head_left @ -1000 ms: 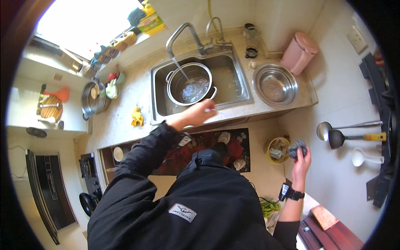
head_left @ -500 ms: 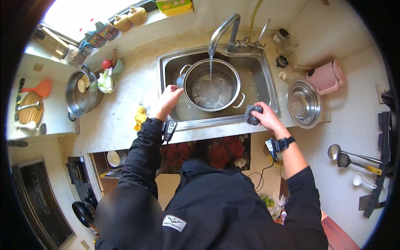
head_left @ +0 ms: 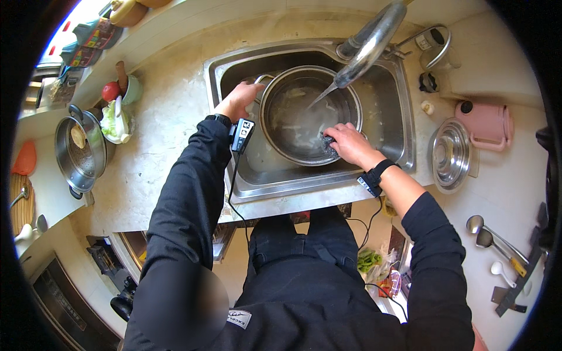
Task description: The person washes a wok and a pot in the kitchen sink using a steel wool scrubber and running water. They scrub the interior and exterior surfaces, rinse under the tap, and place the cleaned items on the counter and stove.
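Observation:
A steel pot (head_left: pixel 270 133) with two loop handles stands in the sink (head_left: pixel 257 188), with cloudy water and pale scraps inside. Water runs into it from the curved faucet (head_left: pixel 372 50). At the pot's left handle (head_left: pixel 262 78), my left hand (head_left: pixel 239 100) has its fingers closed on the loop, as far as they show. My right hand (head_left: pixel 349 144) grips a grey steel wool scrubber (head_left: pixel 329 146) against the near right inside wall of the pot, just at the rim. The right handle is mostly hidden behind this hand.
Right of the sink are a steel lid or basin (head_left: pixel 451 155) and a pink kettle (head_left: pixel 483 126). On the left stand a steel colander pot (head_left: pixel 76 155), a leafy vegetable (head_left: pixel 116 121) and a pale green cup (head_left: pixel 133 89). Ladles (head_left: pixel 475 224) hang on the right wall.
My right hand has carried the scrubber from the sink's front edge into the pot. My left hand has closed at the left handle. The view has shifted; my left arm now covers the yellow cloth's place.

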`<action>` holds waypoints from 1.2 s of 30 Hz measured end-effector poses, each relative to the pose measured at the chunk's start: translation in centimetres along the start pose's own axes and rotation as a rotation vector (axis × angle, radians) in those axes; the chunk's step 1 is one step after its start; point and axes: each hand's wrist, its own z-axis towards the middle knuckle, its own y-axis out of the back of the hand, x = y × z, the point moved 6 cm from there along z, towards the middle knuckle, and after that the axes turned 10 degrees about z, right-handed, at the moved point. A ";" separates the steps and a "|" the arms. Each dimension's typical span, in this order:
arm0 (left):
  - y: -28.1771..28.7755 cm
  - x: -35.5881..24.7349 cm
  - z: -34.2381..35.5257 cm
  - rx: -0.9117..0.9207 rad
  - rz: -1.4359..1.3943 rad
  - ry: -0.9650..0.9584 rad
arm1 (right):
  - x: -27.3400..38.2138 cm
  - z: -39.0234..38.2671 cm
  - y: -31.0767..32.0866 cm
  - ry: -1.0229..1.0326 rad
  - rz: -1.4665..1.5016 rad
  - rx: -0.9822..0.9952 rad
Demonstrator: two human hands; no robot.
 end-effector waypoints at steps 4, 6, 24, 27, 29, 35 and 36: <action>-0.9 -1.1 2.0 0.074 0.052 -0.192 | -1.8 0.1 -0.4 -0.024 -0.048 0.069; -1.8 -0.4 2.0 0.141 -0.301 0.047 | -3.2 0.0 -0.2 -0.089 -0.046 0.075; -6.2 -3.5 -6.3 0.182 -0.619 -0.060 | -11.1 5.8 -8.1 0.101 -0.564 0.578; -7.4 -3.3 -6.9 0.193 -0.687 -0.052 | -8.6 3.7 -10.1 0.035 -0.311 0.842; -7.7 -3.4 -7.1 0.169 -0.688 -0.073 | -5.7 3.3 -10.8 -0.091 0.028 0.859; -7.8 -3.2 -7.1 0.094 -0.681 -0.083 | -2.2 3.4 -7.6 0.096 0.573 0.459; -7.9 -3.1 -7.1 0.100 -0.680 -0.071 | -3.2 2.4 -7.6 0.104 0.440 0.623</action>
